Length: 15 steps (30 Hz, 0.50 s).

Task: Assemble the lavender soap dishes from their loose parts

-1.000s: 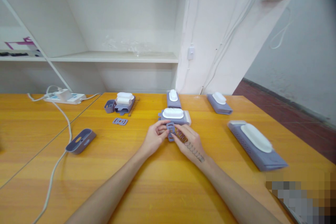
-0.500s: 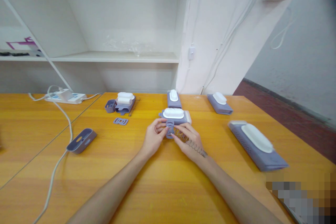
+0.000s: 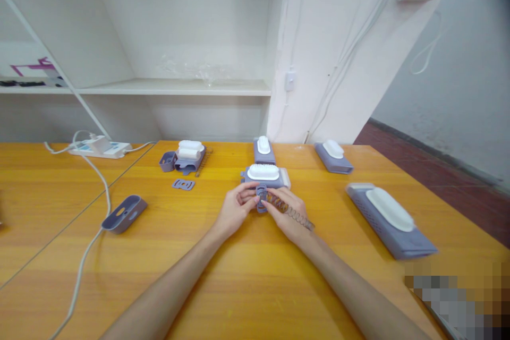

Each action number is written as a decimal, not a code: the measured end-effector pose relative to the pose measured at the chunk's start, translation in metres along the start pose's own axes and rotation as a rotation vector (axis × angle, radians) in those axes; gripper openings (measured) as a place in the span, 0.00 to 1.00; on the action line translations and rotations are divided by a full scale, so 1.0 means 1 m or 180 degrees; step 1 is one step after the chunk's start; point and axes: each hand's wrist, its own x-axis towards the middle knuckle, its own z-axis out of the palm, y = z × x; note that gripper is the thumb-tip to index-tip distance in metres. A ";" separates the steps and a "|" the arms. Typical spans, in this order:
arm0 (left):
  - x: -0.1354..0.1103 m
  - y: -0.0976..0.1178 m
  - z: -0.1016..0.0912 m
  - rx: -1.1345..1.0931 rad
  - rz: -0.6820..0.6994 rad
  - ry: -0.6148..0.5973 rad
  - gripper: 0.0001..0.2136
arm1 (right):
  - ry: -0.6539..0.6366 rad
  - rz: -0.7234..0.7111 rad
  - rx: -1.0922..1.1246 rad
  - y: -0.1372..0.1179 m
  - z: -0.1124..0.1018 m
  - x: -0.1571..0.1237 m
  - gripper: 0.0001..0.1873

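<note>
My left hand [image 3: 238,205] is closed on the edge of a small grey-purple slotted plastic plate [image 3: 261,191], held upright. Against the plate's right side sits one end of a metal coil spring [image 3: 292,213]. My right hand [image 3: 287,207] pinches the spring near that end, its fingertips touching the plate too. The spring's free end trails back over the right hand toward the wrist. Whether the coil is hooked into the plate's slots, I cannot tell. Just beyond both hands lies a grey-purple case with a white bristled brush [image 3: 263,172] on top.
Farther back stand more cases with white tops, one at the centre [image 3: 264,149] and one at right [image 3: 333,156]; a larger case [image 3: 392,218] is nearer. Leftward lie a slotted plate [image 3: 184,185], another spring [image 3: 204,162], an oval grey shell [image 3: 125,214], a cable and a power strip [image 3: 99,147].
The plate has turned more edge-on and shifted slightly right. Both hands keep their hold, and the spring's free end has risen a little.
</note>
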 end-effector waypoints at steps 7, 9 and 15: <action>0.000 -0.001 -0.001 0.0039 -0.0026 0.0016 0.19 | -0.0024 0.0012 -0.0006 -0.002 0.001 -0.001 0.11; 0.000 -0.002 -0.002 0.0065 -0.0008 0.0057 0.19 | -0.0077 -0.0023 -0.0019 -0.002 0.001 -0.001 0.12; 0.002 -0.003 -0.002 0.0105 0.0035 0.0134 0.20 | -0.0397 -0.0106 0.0015 -0.001 0.000 -0.002 0.17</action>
